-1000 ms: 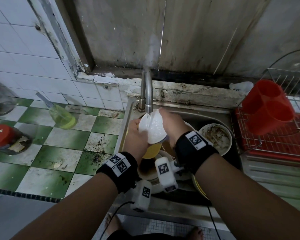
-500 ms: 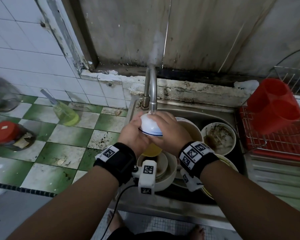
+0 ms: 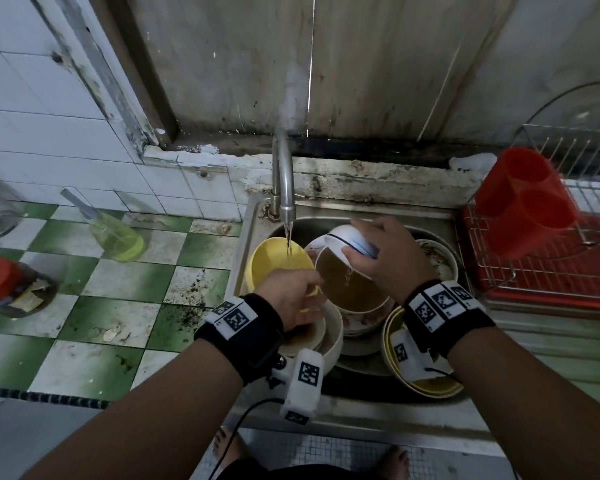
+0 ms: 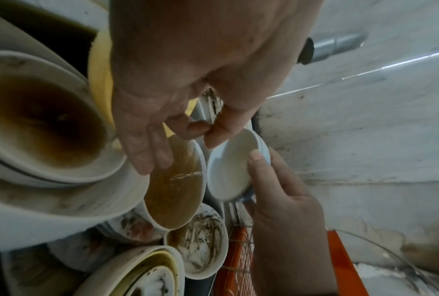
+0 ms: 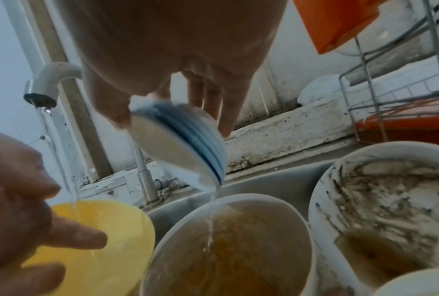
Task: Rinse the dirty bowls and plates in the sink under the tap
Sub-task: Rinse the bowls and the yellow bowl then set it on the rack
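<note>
**Right now: small bowl tipped out, pile still waiting**

Currently the right hand (image 3: 388, 258) is the working grip: fingers curled over the base and wall of a small white bowl with blue rings (image 3: 352, 239), thumb at the rim, the bowl tilted mouth-down so a thin trickle runs from its lip. Directly beneath it sits a big white bowl full of brown water (image 3: 352, 285). The left hand (image 3: 293, 296), just beside and lower, holds nothing; its fingers are loosely spread over the stacked dishes. Past that hand, the tap (image 3: 284, 188) streams into a yellow bowl (image 3: 274, 263).

Judging by its glaze, the small bowl is light, stiff, wet and likely slippery, and would chip if knocked; a hold across rim and foot seems safest.

Beyond the grip on its outer side lies a white bowl smeared with dark residue (image 3: 437, 259); nearer the wrist, a yellow-rimmed plate (image 3: 426, 384). Further out stand a wire rack (image 3: 534, 271) and a red holder (image 3: 527, 206). The crowded sink (image 3: 253, 220) leaves little room, so stacked crockery is the main obstacle
</note>
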